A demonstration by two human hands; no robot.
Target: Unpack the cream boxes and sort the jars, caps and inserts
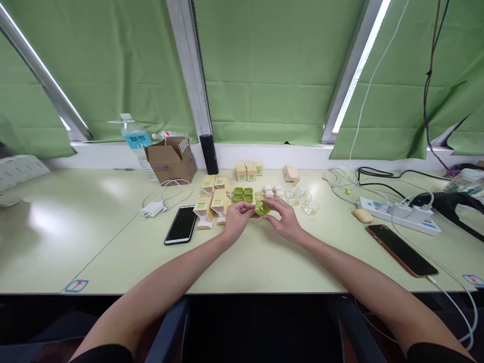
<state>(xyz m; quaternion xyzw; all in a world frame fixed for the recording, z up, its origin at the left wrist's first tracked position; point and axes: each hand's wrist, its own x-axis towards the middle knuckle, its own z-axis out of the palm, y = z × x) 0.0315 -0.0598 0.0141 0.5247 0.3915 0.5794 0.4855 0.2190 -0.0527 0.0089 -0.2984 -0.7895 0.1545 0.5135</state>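
"Head view: state the grip and the position of the held part."

"Left hand and right hand are both clamped by the fingertips on one curved green piece. Position: mid-table, just in front of the green cups."

"List the likely faults and causes."

"Slip: a fingertip pinch covers little surface, so uneven pressure could release the piece. Knock-over: the right hand is near the clear cups; a sideways sweep could scatter them. Snag: the left hand is near the open boxes; a wide elbow or wrist movement could shift them."

"Report containers and contents."

"Green cups: hollow; contents too small to confirm. Open boxes: mouths face the operator; contents not distinguishable. Brown carton: flaps raised, interior hidden. Labelled bottle: fill level cannot be told."
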